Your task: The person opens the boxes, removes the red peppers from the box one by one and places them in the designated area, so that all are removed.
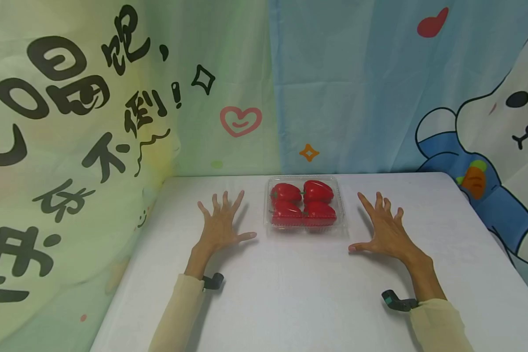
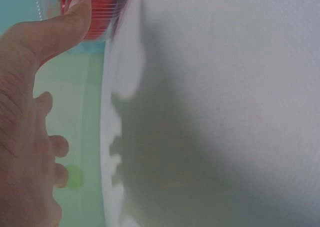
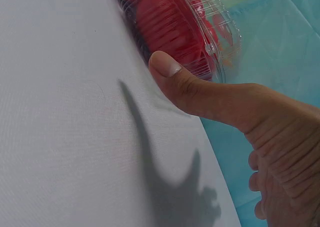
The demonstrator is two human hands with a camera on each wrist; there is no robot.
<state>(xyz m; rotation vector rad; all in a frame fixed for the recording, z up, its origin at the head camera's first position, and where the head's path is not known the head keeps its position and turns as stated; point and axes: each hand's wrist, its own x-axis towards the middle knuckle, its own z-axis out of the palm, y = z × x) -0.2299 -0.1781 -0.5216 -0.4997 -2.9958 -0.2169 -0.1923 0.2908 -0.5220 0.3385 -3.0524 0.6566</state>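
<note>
A clear plastic box (image 1: 268, 227) with several red peppers (image 1: 319, 215) in it sits near the back edge of the white table. To its left, my left hand (image 1: 221, 227) is held over the table with fingers spread and thumb pointing toward the box. On the other side, my right hand (image 1: 385, 232) has its fingers spread too, the thumb out to the left. Neither hand holds anything, and in the head view both are apart from the box. In the right wrist view the thumb (image 3: 187, 89) overlaps the box's lower corner.
The white table (image 1: 290, 293) runs back to a printed curtain (image 1: 229, 58) with dark lettering, hearts and a white cartoon animal. A small black wrist camera (image 1: 214, 281) is on the left wrist and another black camera (image 1: 398, 300) on the right.
</note>
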